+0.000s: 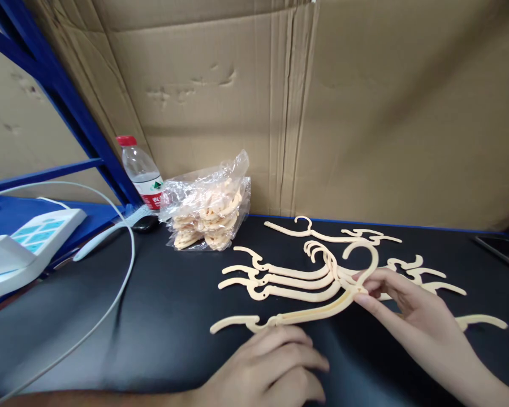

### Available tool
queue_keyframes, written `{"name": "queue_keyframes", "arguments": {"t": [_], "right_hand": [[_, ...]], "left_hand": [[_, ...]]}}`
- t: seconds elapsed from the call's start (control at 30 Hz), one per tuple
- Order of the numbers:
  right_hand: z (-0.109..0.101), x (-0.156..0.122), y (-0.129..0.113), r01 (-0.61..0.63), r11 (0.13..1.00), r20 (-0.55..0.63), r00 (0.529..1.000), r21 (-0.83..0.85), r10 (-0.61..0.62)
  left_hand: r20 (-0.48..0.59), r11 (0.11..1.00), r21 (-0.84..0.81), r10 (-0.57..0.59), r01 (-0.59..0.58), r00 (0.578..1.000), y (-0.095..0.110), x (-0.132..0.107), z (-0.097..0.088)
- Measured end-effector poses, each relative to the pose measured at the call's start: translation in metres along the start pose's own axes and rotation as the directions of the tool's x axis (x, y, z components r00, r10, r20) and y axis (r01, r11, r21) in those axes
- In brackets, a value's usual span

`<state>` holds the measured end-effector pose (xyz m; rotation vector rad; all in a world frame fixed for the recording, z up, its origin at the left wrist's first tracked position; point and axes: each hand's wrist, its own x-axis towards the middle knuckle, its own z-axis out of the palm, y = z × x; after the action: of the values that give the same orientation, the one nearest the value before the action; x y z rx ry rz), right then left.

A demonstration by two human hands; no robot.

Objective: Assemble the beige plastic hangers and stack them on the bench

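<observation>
Several cream plastic hangers lie fanned out on a black table. My right hand pinches the neck of the nearest hanger just below its hook, thumb and fingers closed on it. My left hand rests near the table's front edge with its fingers curled loosely, close to the left arm of that hanger; whether it touches the hanger I cannot tell. One more hanger lies apart at the back.
A clear plastic bag of cream parts and a water bottle with a red cap stand at the back left. A white device with a grey cable sits at left. Cardboard walls the back; a blue frame rises at left.
</observation>
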<state>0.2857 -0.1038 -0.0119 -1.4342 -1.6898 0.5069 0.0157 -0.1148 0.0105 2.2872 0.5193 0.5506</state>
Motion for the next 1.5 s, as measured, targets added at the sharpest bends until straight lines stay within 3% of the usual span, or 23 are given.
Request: {"name": "queue_keyframes", "arguments": {"t": [0.1,0.2,0.3,0.4,0.5,0.63,0.77,0.93,1.1,1.33,1.5], "right_hand": [[0.008,-0.001,0.005,0.021,0.999,0.014,1.0,-0.03,-0.021],[0.012,0.002,0.005,0.069,0.991,0.016,0.998,-0.111,-0.067],[0.012,0.005,0.004,0.155,0.966,0.018,0.988,-0.209,-0.154],[0.009,0.008,0.003,0.227,0.935,0.096,0.973,-0.275,-0.208],[0.006,0.01,0.006,0.247,0.92,0.139,0.967,-0.305,-0.213],[0.002,0.013,0.01,0.272,0.908,0.141,0.961,-0.319,-0.238],[-0.008,0.023,0.014,0.271,0.908,0.099,0.963,-0.319,-0.252],[-0.043,0.063,0.041,0.213,0.871,0.004,0.972,-0.442,-0.235],[-0.074,0.114,0.078,0.229,0.83,0.11,0.973,-0.509,-0.201],[-0.064,0.148,0.096,0.355,0.768,0.307,0.927,-0.533,-0.215],[-0.06,0.155,0.096,0.358,0.77,0.314,0.925,-0.528,-0.215]], "left_hand": [[0.018,0.922,0.387,0.004,-0.01,1.0,-0.001,0.001,-0.004],[0.082,0.838,0.545,-0.019,-0.029,0.996,-0.009,-0.001,0.002],[0.076,0.831,0.556,-0.012,-0.032,0.997,-0.02,-0.004,0.007],[0.046,0.828,0.557,0.052,-0.069,0.998,-0.029,-0.005,0.009],[0.038,0.819,0.567,0.085,-0.091,0.996,-0.031,-0.002,0.006],[0.036,0.816,0.576,0.033,-0.048,0.999,-0.029,0.0,0.003],[0.01,0.765,0.631,0.156,-0.127,0.988,-0.042,-0.004,0.009],[0.005,0.671,0.723,0.23,-0.163,0.973,-0.058,-0.005,0.013],[-0.002,0.693,0.701,0.236,-0.167,0.972,-0.057,-0.004,0.012],[0.001,0.676,0.72,0.23,-0.161,0.973,-0.057,-0.005,0.012],[-0.001,0.7,0.694,0.235,-0.168,0.972,-0.058,-0.006,0.011]]}}
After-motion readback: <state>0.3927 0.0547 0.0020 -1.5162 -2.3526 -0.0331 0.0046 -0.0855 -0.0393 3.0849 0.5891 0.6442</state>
